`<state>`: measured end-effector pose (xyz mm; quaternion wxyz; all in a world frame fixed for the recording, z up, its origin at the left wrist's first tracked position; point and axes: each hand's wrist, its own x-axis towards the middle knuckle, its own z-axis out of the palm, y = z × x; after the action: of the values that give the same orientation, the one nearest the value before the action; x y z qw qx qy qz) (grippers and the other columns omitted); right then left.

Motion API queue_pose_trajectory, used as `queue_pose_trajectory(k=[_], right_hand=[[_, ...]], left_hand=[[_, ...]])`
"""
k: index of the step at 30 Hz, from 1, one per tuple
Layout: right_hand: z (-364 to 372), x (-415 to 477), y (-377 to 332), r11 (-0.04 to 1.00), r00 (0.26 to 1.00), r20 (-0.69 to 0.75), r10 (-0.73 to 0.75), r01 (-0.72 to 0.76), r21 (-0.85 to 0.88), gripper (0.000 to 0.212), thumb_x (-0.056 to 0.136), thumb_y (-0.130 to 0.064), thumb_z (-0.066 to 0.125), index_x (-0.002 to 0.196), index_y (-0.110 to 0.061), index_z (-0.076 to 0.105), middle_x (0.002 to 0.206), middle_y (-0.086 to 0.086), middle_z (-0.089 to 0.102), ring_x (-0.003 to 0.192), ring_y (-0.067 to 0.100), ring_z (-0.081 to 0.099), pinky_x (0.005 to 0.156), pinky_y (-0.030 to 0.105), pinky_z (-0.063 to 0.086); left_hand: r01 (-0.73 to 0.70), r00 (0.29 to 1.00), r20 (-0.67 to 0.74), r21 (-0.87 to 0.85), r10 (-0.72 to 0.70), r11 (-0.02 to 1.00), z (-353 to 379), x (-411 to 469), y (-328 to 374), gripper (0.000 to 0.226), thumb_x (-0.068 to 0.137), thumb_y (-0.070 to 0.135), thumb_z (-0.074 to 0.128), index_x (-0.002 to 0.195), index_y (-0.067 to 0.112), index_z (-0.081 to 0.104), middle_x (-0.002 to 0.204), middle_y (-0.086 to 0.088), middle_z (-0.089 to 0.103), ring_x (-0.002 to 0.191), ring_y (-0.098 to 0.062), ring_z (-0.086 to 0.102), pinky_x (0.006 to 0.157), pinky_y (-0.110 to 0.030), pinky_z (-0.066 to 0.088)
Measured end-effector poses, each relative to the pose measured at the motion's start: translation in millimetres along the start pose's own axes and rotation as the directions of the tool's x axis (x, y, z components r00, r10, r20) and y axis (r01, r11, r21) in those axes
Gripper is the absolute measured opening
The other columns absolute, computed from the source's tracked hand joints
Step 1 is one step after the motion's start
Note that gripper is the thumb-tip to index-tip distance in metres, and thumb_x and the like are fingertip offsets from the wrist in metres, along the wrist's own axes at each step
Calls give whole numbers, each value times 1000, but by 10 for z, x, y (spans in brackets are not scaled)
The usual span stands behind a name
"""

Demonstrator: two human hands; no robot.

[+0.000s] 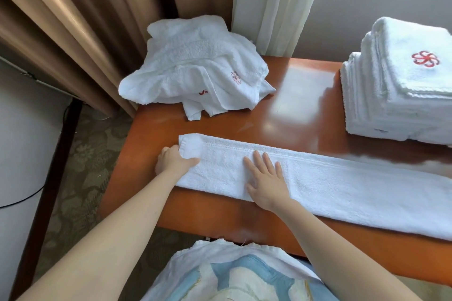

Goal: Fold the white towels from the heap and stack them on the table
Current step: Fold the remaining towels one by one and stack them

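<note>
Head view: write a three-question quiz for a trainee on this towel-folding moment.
1. True or false: the right hand lies flat, fingers straight, on the long towel.
2. Pick one: the left hand grips A) the long towel's left end, B) the heap, C) the curtain.
3. Fill in: the emblem on top of the folded stack is coloured ___.

Key: 1 true; 2 A; 3 red.
</note>
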<state>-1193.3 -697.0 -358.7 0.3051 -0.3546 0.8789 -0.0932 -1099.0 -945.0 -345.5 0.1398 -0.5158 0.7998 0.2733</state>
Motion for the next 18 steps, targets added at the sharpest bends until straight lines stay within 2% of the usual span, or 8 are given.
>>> queue_pose_trajectory(k=[2,4,6,8,10,13,15,18], right_hand=[[-13,3,16,999,1000,12,-9,9,32,75,96,-25,41,159,-34,1,165,-4,-19,150,18,-24,119,42,-18],[-41,13,24,994,1000,23,-13,11,112,74,95,-22,42,159,-33,7,166,-4,-15,150,16,-23,118,41,-19],[-85,22,32,972,1000,21,-15,10,236,69,95,-17,43,158,-30,19,167,-3,-7,152,16,-16,119,41,-16],[-144,1,46,901,1000,-10,11,-6,434,61,95,-11,45,154,-25,34,166,-2,9,153,14,-4,122,40,-10],[-220,-71,63,723,992,-59,113,-41,690,53,95,-7,45,145,-25,49,160,-7,30,150,10,17,123,35,11],[-353,-196,116,516,944,-122,306,-56,855,40,95,-9,45,127,-25,63,133,-11,59,128,9,51,106,28,38],[-437,-263,202,360,917,-57,395,-97,928,31,97,-13,46,120,-22,65,118,-5,67,115,14,61,101,35,48],[-537,-384,393,151,915,128,383,-198,968,28,99,-32,48,121,-23,63,107,-3,75,103,18,70,94,38,53]], left_hand=[[-83,996,-31,-48,82,995,32,-51,48,47,78,43,76,113,17,60,119,-2,58,94,-21,59,73,-32,47],[-92,994,41,-257,106,962,35,-90,122,41,80,33,76,112,15,57,109,-1,63,89,-18,61,72,-33,50],[-25,987,125,-502,101,865,-5,-165,240,46,79,31,76,116,14,54,107,-1,63,95,-18,62,75,-32,50],[7,976,172,-642,135,766,-40,-269,403,41,75,33,74,109,18,55,104,-1,66,96,-19,65,76,-32,52],[-11,960,197,-687,201,726,-42,-389,590,34,76,33,72,105,24,56,103,-1,68,95,-19,66,76,-33,53],[-77,930,214,-682,299,727,17,-582,875,28,83,29,70,107,22,58,101,0,68,92,-16,66,72,-30,50],[-98,906,243,-677,348,729,93,-721,1055,25,86,26,68,108,18,60,100,-2,68,90,-16,65,70,-28,49],[-137,869,280,-656,408,742,263,-897,1292,18,87,22,65,103,15,60,96,-3,65,82,-14,62,67,-24,49]])
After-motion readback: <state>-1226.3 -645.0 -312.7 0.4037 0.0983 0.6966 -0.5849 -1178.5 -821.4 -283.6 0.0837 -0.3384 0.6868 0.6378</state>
